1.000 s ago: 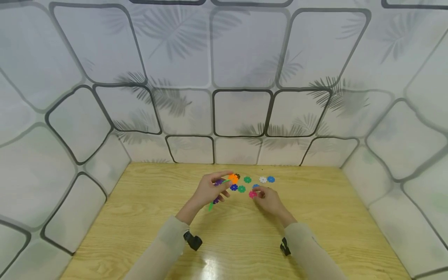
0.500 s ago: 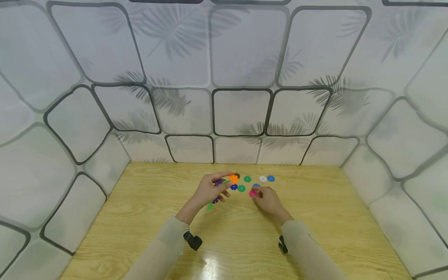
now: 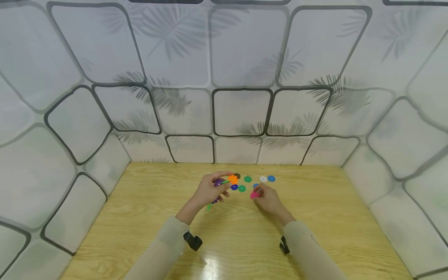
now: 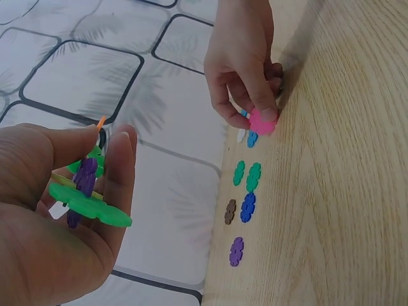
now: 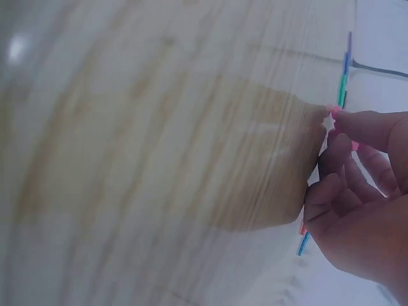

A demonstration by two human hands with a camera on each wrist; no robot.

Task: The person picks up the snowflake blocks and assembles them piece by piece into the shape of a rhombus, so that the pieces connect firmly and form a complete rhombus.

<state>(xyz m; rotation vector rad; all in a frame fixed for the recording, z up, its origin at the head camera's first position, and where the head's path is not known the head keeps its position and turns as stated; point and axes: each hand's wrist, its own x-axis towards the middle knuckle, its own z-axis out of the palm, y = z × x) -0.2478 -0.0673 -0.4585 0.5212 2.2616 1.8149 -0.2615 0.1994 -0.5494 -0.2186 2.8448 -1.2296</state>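
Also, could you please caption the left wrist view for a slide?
Left hand holding joined green and purple notched plastic discs; right hand pinching a pink flower-shaped disc at a wood-grain table.

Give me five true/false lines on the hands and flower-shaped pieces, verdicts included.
1. The left hand grips several joined pieces. True.
2. The right hand holds a pink piece. True.
3. In the head view, the white piece lies right of the blue piece beside it. False: it lies left of it.
4. The brown piece is between the right hand's fingers. False: it lies on the table.
5. Two green pieces lie on the table. True.
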